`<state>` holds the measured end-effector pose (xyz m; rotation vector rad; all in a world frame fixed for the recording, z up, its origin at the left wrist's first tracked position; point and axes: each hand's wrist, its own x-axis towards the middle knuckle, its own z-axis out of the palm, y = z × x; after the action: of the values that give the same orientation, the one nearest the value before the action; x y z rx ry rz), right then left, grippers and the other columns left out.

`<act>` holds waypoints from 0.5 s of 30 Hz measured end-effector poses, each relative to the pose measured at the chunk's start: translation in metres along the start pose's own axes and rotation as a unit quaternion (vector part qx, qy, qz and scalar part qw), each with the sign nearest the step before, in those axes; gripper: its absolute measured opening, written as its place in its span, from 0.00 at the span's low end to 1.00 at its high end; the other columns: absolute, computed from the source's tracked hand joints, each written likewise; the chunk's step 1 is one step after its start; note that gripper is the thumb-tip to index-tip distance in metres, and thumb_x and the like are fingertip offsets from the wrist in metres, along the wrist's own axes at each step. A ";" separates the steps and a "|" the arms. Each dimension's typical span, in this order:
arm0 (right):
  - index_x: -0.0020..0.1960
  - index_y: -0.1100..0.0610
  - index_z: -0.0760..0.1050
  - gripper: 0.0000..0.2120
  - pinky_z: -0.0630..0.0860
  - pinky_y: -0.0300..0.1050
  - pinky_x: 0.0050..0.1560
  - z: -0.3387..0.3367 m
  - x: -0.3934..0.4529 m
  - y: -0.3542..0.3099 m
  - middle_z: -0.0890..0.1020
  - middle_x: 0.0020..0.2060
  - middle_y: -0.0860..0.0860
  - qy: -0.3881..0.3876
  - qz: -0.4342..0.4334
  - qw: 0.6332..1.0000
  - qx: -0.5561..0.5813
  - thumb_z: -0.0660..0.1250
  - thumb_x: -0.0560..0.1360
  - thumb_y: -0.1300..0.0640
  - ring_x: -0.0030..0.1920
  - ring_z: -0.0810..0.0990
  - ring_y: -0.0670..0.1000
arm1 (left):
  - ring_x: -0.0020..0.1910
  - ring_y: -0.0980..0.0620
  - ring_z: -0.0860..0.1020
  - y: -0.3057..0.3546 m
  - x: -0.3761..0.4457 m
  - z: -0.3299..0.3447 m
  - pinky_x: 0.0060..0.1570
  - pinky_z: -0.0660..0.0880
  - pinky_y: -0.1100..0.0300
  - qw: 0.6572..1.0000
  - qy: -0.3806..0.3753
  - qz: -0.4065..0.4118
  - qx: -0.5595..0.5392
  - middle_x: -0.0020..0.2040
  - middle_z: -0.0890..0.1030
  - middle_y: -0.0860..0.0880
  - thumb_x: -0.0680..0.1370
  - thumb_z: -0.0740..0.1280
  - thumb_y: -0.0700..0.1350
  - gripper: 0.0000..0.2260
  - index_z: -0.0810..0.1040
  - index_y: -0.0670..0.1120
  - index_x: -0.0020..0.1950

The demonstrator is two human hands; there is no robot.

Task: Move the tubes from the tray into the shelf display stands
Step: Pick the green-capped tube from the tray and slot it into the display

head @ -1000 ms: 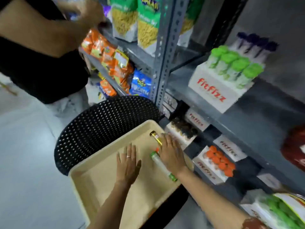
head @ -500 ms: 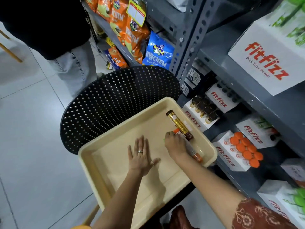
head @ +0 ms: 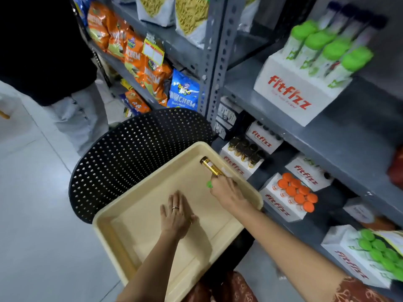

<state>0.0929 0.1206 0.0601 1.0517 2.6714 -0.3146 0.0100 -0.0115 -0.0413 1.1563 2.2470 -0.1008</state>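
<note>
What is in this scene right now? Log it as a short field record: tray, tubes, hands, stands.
tray: beige tray resting on a black perforated chair
tubes in tray: gold tube lying near the far corner; green-capped tube mostly hidden under the right hand
left hand: flat on the tray floor, open, holding nothing
right hand: closed around the green-capped tube
stands: white fitfizz stands on grey shelves; orange-cap stand nearest the tray; green-cap stand on the shelf above
</note>
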 end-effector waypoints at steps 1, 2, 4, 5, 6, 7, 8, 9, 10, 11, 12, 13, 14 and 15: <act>0.57 0.66 0.73 0.11 0.76 0.50 0.43 -0.013 -0.005 0.006 0.80 0.52 0.62 0.001 0.014 0.999 0.039 0.58 0.77 0.65 0.50 0.80 0.61 | 0.76 0.45 0.39 0.006 -0.004 -0.004 0.72 0.45 0.44 1.000 0.013 0.012 0.016 0.77 0.38 0.44 0.80 0.51 0.59 0.35 0.39 0.40 0.76; 0.57 0.65 0.74 0.11 0.76 0.51 0.44 -0.029 -0.011 0.013 0.79 0.52 0.62 0.002 0.023 0.997 0.075 0.60 0.77 0.62 0.50 0.80 0.61 | 0.76 0.45 0.40 0.013 -0.007 -0.008 0.72 0.46 0.45 0.999 0.025 0.025 0.024 0.77 0.38 0.44 0.81 0.51 0.58 0.33 0.40 0.41 0.76; 0.49 0.61 0.76 0.08 0.75 0.50 0.44 -0.060 -0.027 0.029 0.80 0.48 0.61 0.014 0.038 0.989 0.143 0.64 0.74 0.57 0.50 0.79 0.61 | 0.76 0.46 0.40 0.032 -0.014 -0.021 0.73 0.46 0.46 0.997 0.048 0.052 0.021 0.77 0.38 0.44 0.82 0.50 0.55 0.31 0.40 0.41 0.76; 0.40 0.57 0.76 0.05 0.74 0.50 0.44 -0.075 -0.036 0.038 0.79 0.44 0.60 0.027 0.045 0.984 0.170 0.65 0.73 0.56 0.49 0.79 0.61 | 0.76 0.46 0.40 0.044 -0.017 -0.030 0.73 0.46 0.46 0.995 0.063 0.068 0.020 0.77 0.38 0.44 0.82 0.50 0.54 0.30 0.39 0.42 0.76; 0.34 0.53 0.73 0.07 0.74 0.50 0.43 -0.091 -0.045 0.047 0.79 0.41 0.59 0.045 0.054 0.979 0.194 0.65 0.70 0.56 0.48 0.79 0.61 | 0.76 0.46 0.40 0.057 -0.020 -0.039 0.73 0.46 0.46 0.993 0.081 0.087 0.020 0.77 0.38 0.44 0.82 0.50 0.54 0.30 0.39 0.41 0.76; 0.32 0.53 0.73 0.07 0.74 0.50 0.44 -0.105 -0.053 0.058 0.79 0.39 0.59 0.068 0.058 0.974 0.207 0.66 0.69 0.57 0.48 0.79 0.61 | 0.76 0.47 0.40 0.071 -0.022 -0.050 0.73 0.46 0.46 0.989 0.099 0.104 0.015 0.77 0.39 0.44 0.82 0.49 0.53 0.29 0.40 0.41 0.76; 0.34 0.55 0.76 0.04 0.74 0.49 0.43 -0.118 -0.061 0.068 0.80 0.40 0.59 0.087 0.066 0.971 0.214 0.67 0.67 0.57 0.48 0.80 0.61 | 0.76 0.47 0.41 0.085 -0.023 -0.059 0.73 0.47 0.47 0.986 0.116 0.122 0.012 0.77 0.39 0.44 0.82 0.49 0.52 0.29 0.40 0.41 0.76; 0.38 0.57 0.78 0.04 0.73 0.47 0.41 -0.131 -0.069 0.078 0.81 0.41 0.60 0.109 0.074 0.967 0.220 0.68 0.67 0.57 0.48 0.80 0.60 | 0.76 0.47 0.42 0.101 -0.025 -0.070 0.73 0.48 0.47 0.980 0.141 0.142 0.003 0.77 0.41 0.44 0.82 0.50 0.52 0.29 0.42 0.40 0.76; 0.40 0.58 0.79 0.06 0.71 0.45 0.40 -0.145 -0.079 0.088 0.81 0.40 0.59 0.128 0.087 0.960 0.231 0.70 0.66 0.56 0.48 0.80 0.59 | 0.76 0.46 0.46 0.117 -0.025 -0.080 0.72 0.51 0.47 0.970 0.178 0.167 0.003 0.77 0.43 0.44 0.82 0.51 0.51 0.28 0.45 0.39 0.76; 0.40 0.58 0.79 0.07 0.69 0.44 0.39 -0.158 -0.089 0.100 0.81 0.40 0.59 0.150 0.099 0.954 0.241 0.71 0.66 0.56 0.48 0.80 0.59 | 0.76 0.45 0.51 0.133 -0.028 -0.091 0.71 0.56 0.47 0.957 0.217 0.192 0.010 0.77 0.46 0.44 0.81 0.52 0.50 0.28 0.49 0.37 0.76; 0.41 0.59 0.79 0.08 0.68 0.44 0.39 -0.172 -0.100 0.110 0.80 0.39 0.59 0.172 0.113 0.948 0.243 0.71 0.66 0.55 0.47 0.79 0.60 | 0.75 0.44 0.54 0.149 -0.030 -0.101 0.70 0.58 0.47 0.945 0.245 0.216 0.015 0.76 0.47 0.46 0.79 0.54 0.49 0.28 0.51 0.36 0.75; 0.41 0.60 0.79 0.09 0.68 0.44 0.38 -0.184 -0.111 0.120 0.81 0.40 0.60 0.194 0.121 0.943 0.241 0.72 0.66 0.55 0.47 0.79 0.60 | 0.76 0.45 0.52 0.165 -0.033 -0.109 0.71 0.55 0.48 0.941 0.243 0.236 0.018 0.76 0.45 0.47 0.80 0.54 0.49 0.29 0.50 0.38 0.76; 0.41 0.61 0.80 0.09 0.68 0.43 0.38 -0.196 -0.123 0.130 0.82 0.40 0.60 0.217 0.130 0.937 0.240 0.72 0.66 0.55 0.46 0.78 0.60 | 0.76 0.46 0.47 0.182 -0.036 -0.117 0.73 0.50 0.48 0.939 0.233 0.251 0.013 0.77 0.43 0.48 0.81 0.54 0.49 0.29 0.46 0.40 0.76; 0.41 0.61 0.80 0.09 0.68 0.43 0.38 -0.207 -0.134 0.140 0.82 0.39 0.59 0.237 0.138 0.931 0.240 0.72 0.66 0.56 0.45 0.78 0.60 | 0.76 0.47 0.43 0.198 -0.038 -0.123 0.73 0.46 0.49 0.938 0.226 0.263 0.007 0.77 0.41 0.47 0.81 0.53 0.50 0.29 0.43 0.41 0.77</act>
<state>0.2524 0.1958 0.2825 1.8363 2.8625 -0.7691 0.1189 0.1235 0.1193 1.9021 2.2123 0.4027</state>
